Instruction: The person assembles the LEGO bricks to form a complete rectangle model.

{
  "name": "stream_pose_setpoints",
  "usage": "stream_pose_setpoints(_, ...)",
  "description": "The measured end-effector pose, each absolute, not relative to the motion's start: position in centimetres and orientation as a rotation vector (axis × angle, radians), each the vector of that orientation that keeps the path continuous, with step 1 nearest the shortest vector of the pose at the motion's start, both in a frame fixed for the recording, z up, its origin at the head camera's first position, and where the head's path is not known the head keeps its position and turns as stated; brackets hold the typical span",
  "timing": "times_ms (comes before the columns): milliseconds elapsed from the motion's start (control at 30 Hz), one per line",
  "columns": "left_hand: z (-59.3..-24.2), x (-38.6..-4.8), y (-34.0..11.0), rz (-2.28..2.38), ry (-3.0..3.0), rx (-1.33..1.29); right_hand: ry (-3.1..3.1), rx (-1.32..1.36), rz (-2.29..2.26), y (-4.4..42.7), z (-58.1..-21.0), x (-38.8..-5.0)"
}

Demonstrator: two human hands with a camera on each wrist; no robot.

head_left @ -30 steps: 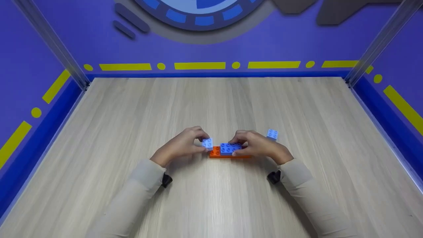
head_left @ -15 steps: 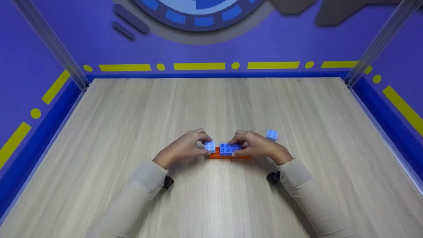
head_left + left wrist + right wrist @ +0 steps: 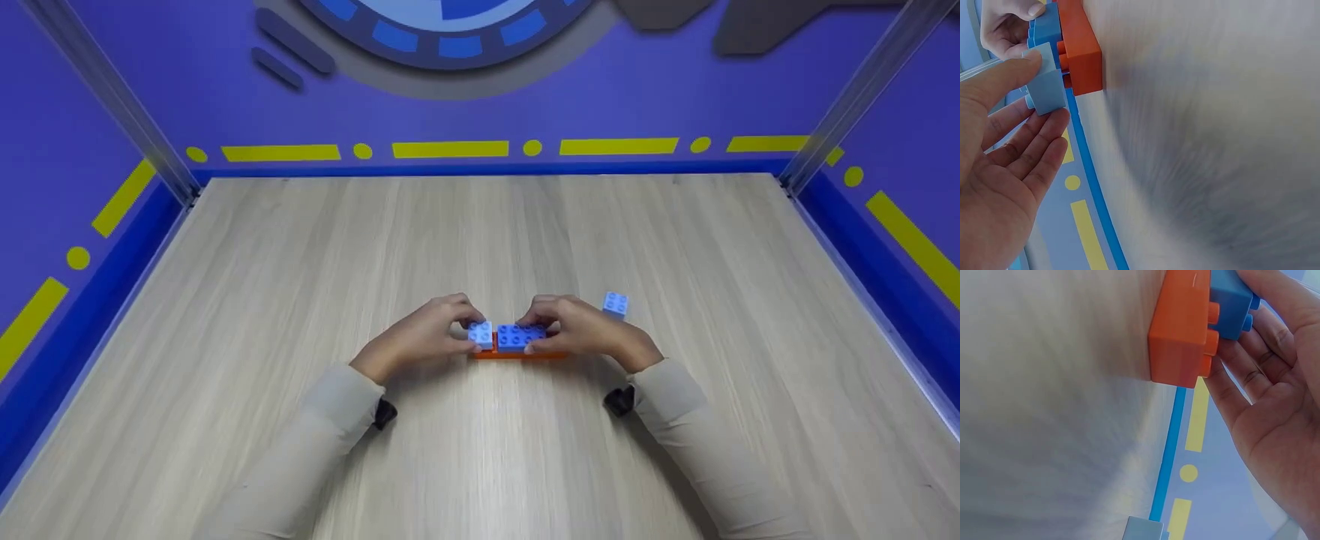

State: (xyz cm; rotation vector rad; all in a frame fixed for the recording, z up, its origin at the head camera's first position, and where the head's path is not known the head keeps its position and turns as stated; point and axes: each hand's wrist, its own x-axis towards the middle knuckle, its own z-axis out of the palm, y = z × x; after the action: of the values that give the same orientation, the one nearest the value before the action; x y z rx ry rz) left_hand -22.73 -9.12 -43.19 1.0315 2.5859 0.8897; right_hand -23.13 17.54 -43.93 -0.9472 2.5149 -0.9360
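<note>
While the left hand [image 3: 420, 332] pinches a light-blue square plastic brick [image 3: 481, 336] just above the left end of a long orange plastic brick [image 3: 1085, 63] on the desk [image 3: 480, 450], the right hand [image 3: 589, 328] grips a darker-blue rectangular plastic brick [image 3: 514, 338] seated on it.

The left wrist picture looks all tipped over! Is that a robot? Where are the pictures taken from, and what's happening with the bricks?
No robot here: each grip is a person's bare hand. One picture is taken from the person's head, looking forward and down. The other two are taken from the wrists, so everything looks tipped. On the wooden table lies a long orange brick. The right grip holds a darker blue brick sitting on top of it. The left grip pinches a light blue brick over the orange one's left end; it doesn't look pushed down yet. Another pale brick lies beyond the right grip.
</note>
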Motion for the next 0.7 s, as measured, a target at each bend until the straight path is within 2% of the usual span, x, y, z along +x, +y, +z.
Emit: stream_pose_setpoints(700,-43.50,-22.69,-8.75,0.891,2.578,1.037,2.524,-0.970,-0.939,17.50,-43.99,-23.08)
